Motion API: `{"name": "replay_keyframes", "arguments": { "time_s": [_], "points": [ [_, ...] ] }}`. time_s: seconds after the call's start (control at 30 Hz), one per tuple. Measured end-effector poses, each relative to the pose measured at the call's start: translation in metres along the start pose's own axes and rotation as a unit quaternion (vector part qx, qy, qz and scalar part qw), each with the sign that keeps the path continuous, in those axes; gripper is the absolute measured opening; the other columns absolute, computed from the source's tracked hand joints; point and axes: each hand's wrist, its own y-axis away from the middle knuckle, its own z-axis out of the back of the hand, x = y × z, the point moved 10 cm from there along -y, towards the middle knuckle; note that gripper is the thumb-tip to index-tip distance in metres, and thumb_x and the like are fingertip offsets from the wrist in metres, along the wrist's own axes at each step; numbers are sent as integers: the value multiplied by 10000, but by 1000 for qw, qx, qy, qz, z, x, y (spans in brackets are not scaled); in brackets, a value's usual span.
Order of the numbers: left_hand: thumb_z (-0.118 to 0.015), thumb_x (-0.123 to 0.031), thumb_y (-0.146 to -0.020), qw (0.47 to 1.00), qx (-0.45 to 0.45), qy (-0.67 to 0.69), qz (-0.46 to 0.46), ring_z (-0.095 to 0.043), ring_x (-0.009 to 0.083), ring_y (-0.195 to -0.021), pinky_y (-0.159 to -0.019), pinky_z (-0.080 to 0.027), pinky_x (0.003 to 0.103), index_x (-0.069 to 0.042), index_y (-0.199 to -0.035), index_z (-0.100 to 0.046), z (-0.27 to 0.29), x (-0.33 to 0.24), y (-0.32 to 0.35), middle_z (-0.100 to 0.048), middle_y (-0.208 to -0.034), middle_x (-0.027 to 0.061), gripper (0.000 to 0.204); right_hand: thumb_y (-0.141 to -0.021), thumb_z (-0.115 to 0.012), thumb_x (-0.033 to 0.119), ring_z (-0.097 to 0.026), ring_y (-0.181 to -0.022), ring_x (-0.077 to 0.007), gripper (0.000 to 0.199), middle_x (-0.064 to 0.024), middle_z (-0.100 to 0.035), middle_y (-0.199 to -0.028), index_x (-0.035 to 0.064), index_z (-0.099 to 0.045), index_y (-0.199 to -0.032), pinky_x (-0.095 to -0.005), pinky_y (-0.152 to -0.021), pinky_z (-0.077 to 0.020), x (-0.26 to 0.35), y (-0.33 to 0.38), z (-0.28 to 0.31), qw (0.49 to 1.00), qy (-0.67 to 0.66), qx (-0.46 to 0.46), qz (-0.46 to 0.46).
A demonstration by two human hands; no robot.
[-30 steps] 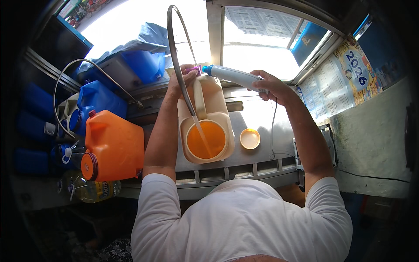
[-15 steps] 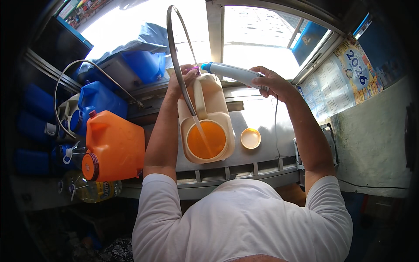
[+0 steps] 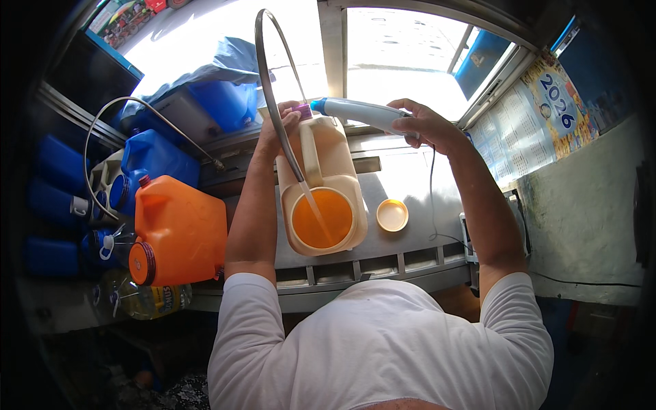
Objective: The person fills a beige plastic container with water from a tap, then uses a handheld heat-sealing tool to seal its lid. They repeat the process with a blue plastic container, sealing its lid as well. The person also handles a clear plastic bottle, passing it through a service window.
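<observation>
A beige jug (image 3: 342, 156) with a moulded handle lies before me, its wide round mouth facing me. Water runs from a bent metal spout (image 3: 265, 65) into that mouth, where the inside glows orange. At the jug's far end, my left hand (image 3: 280, 128) pinches a small purple seal (image 3: 301, 110) around the narrow neck. My right hand (image 3: 420, 128) grips a pale blue-grey heat gun (image 3: 362, 113) with a cord, its blue tip pointing left, right beside the purple seal. A round cream lid (image 3: 392, 215) rests on the metal counter to the jug's right.
To the left stand an orange jug (image 3: 184, 229), a blue jug (image 3: 160, 164) and a clear bottle with yellow label (image 3: 147, 297). Another bent spout (image 3: 113, 102) arches over them. A calendar (image 3: 529, 137) hangs on the right wall. Slots line the metal counter's (image 3: 427, 184) near edge.
More of the purple seal shows beside my left fingers now. The heat gun has shifted slightly left with my right hand, and its cord has swung. Water keeps running into the jug.
</observation>
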Motion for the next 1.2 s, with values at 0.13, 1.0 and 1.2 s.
{"name": "replay_keyframes", "arguments": {
  "time_s": [0.13, 1.0, 1.2],
  "points": [
    [-582, -171, -951, 998, -32, 21, -54, -558, 71, -766, -689, -468, 214, 41, -1424, -474, 8, -2, -1, -621, -881, 14, 529, -709, -836, 428, -524, -596, -81, 832, -138, -658, -958, 35, -510, -1366, -220, -529, -482, 3, -1, 2, 1000, 12, -7, 3],
    [-516, -78, -840, 997, -52, 5, -60, -428, 21, -621, -545, -353, 173, 66, -1494, -379, 14, 10, -9, -558, -784, -40, 684, -711, -803, 409, -519, -540, -71, 803, -95, -675, -864, 44, -532, -1373, -217, -498, -456, 33, -7, 2, 992, 124, 6, 24],
    [-529, -96, -835, 997, -55, 7, -54, -449, 35, -642, -585, -380, 182, 73, -1464, -425, 14, 14, -11, -588, -826, -33, 659, -731, -798, 367, -516, -528, -70, 747, -70, -652, -808, 58, -543, -1361, -221, -492, -446, 38, -7, 6, 984, 175, -8, 12]
  ]
}}
